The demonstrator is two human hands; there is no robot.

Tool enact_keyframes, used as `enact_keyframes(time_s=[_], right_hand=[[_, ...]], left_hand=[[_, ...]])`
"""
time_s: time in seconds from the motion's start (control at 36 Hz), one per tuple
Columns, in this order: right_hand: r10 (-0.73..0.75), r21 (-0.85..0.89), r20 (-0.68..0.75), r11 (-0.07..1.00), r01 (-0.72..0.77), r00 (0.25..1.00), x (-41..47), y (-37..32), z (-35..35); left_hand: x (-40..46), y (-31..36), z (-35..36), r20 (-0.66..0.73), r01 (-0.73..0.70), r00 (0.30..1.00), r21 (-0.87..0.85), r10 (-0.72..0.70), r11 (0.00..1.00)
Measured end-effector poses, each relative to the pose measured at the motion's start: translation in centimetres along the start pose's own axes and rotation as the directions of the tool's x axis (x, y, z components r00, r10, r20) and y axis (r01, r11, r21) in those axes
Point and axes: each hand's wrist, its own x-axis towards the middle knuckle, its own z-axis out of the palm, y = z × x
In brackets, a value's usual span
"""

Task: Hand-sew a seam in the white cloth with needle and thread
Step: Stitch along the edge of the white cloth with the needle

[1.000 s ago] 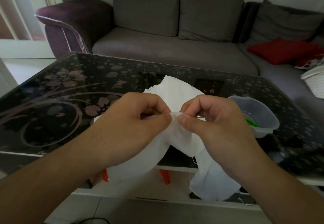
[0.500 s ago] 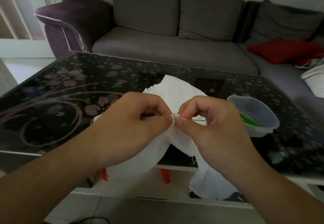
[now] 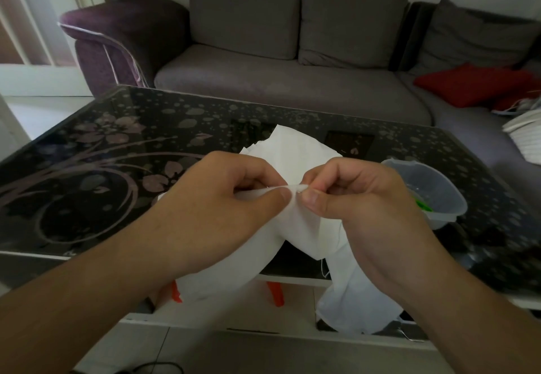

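Observation:
The white cloth drapes from the table top over its near edge and hangs down below my hands. My left hand pinches a folded edge of the cloth between thumb and curled fingers. My right hand sits right against it, thumb and forefinger pinching the thin needle at the fold. Only a short glint of the needle shows. A fine thread dangles beside the cloth under my right hand.
The black glass table carries a floral print. A clear plastic tub with something green inside stands right of my right hand. A grey sofa with a red cushion lies behind.
My right hand has shifted slightly left, closing against the left thumb at the fold. The exposed needle shaft seen earlier toward the right is now mostly hidden by my fingers.

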Motion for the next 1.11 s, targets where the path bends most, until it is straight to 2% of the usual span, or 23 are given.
enact_keyframes(time_s=[0.36, 1.11], right_hand=[[0.021, 0.058, 0.053, 0.998, -0.024, 0.998, 0.19, -0.05, -0.25], [0.024, 0.084, 0.117, 0.996, -0.034, 0.993, 0.24, -0.03, -0.54]], left_hand=[[0.0, -0.22, -0.2, 0.061, -0.004, 0.998, -0.079, 0.009, 0.997], [-0.02, -0.21, -0.28, 0.089, -0.05, 0.994, -0.107, 0.059, 0.993]])
